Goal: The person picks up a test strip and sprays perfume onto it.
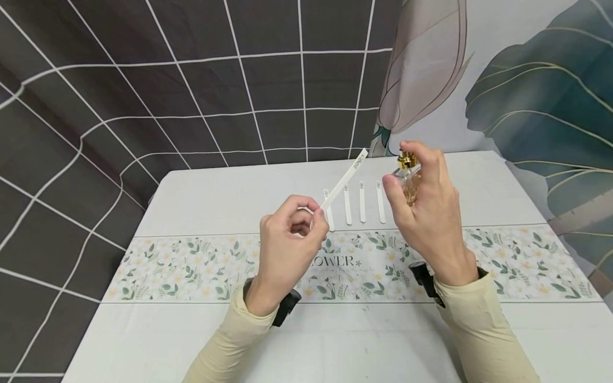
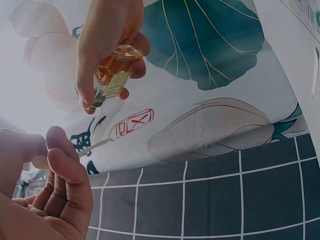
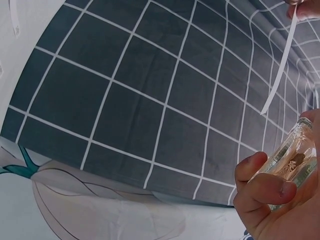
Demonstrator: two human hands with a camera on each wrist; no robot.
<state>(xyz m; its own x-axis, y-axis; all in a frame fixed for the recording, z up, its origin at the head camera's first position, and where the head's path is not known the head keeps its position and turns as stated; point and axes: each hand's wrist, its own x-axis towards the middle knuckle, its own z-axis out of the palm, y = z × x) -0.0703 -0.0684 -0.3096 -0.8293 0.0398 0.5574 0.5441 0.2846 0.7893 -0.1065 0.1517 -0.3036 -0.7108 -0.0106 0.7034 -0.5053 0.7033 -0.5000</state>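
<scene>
1. Above the white rectangular table (image 1: 335, 343), we saw the left hand (image 1: 289, 234) pinching a slim white paper strip with printed lettering (image 1: 344, 180) at its lower end, between thumb and forefinger.
2. The strip slanted up toward the right hand, its printed tip near the bottle but apart from it.
3. We saw the right hand (image 1: 433, 213) curled round a clear glass bottle of amber liquid (image 1: 411, 192), forefinger on its shiny gold spray top (image 1: 407, 159).
4. Behind the hands, we saw four similar white strips (image 1: 362, 202) lying in a row, just beyond a floral-printed band (image 1: 191, 266).
</scene>
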